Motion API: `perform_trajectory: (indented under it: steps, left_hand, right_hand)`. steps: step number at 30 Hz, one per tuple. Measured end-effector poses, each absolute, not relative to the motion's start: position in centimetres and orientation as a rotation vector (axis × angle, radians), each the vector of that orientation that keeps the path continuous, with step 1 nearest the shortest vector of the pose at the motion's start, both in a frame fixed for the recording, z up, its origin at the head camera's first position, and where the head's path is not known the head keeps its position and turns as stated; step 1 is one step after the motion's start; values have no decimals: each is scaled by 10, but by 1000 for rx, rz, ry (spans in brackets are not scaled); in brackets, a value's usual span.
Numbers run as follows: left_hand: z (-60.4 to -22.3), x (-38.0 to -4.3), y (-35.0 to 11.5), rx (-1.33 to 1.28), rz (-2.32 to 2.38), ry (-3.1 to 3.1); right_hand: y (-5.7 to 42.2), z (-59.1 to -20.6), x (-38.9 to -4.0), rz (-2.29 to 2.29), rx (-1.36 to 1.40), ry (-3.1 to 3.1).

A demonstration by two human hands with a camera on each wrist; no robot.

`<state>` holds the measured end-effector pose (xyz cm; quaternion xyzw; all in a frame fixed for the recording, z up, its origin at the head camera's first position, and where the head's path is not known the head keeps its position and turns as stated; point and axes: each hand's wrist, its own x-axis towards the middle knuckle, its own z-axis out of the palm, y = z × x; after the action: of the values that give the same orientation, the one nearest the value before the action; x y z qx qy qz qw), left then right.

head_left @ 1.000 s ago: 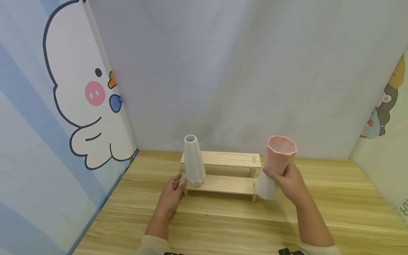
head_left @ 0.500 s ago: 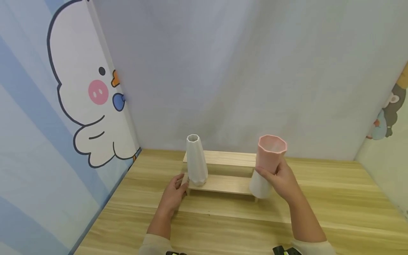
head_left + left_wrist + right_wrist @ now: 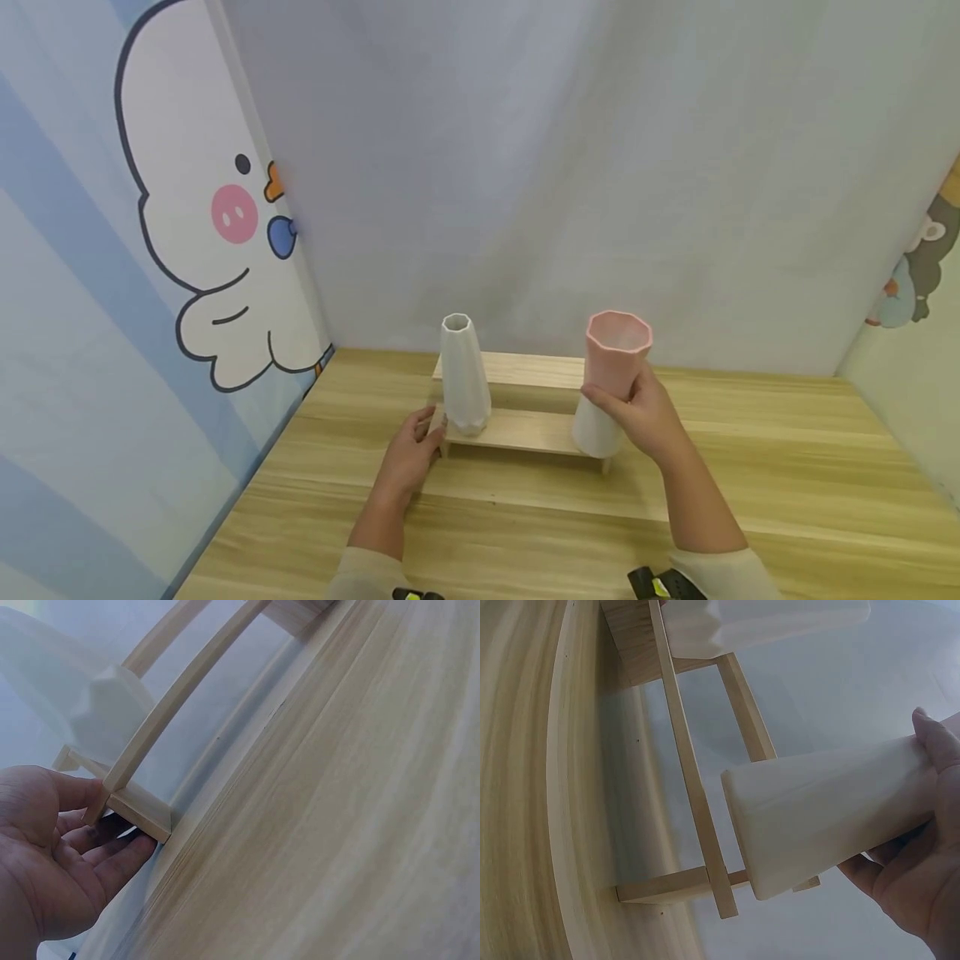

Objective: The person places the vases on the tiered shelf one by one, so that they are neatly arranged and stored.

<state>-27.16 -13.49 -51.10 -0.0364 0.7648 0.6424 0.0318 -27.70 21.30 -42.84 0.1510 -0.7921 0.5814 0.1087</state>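
A two-step wooden display rack [image 3: 528,430] stands at the back of the table. My left hand [image 3: 408,454] holds its left end, with thumb and fingers about the end of the lower step and its leg in the left wrist view. Upright on the left of that step is a slim white faceted vase [image 3: 465,379]. My right hand [image 3: 647,421] grips a wider vase [image 3: 617,367], pink at the top and white below, around its middle. This vase tilts a little, and a narrow gap separates its base [image 3: 742,832] from the lower step in the right wrist view.
The wood-grain table [image 3: 495,525] extends on both sides of the rack and in front of it. Behind hangs a plain pale curtain [image 3: 525,183]. Cartoon-printed cloth walls [image 3: 187,208] border the left and right sides.
My right hand has carried the pink-and-white vase leftward, over the right end of the lower step. My left hand keeps its place on the rack, and the white vase has stayed put.
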Motion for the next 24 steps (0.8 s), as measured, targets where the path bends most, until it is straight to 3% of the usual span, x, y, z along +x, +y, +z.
perform_trajectory:
  steps: [24]
  left_hand:
    - [-512,-274,-136,-69,2000,2341]
  right_hand:
    - [194,-432,-292,1747,439,-2348]
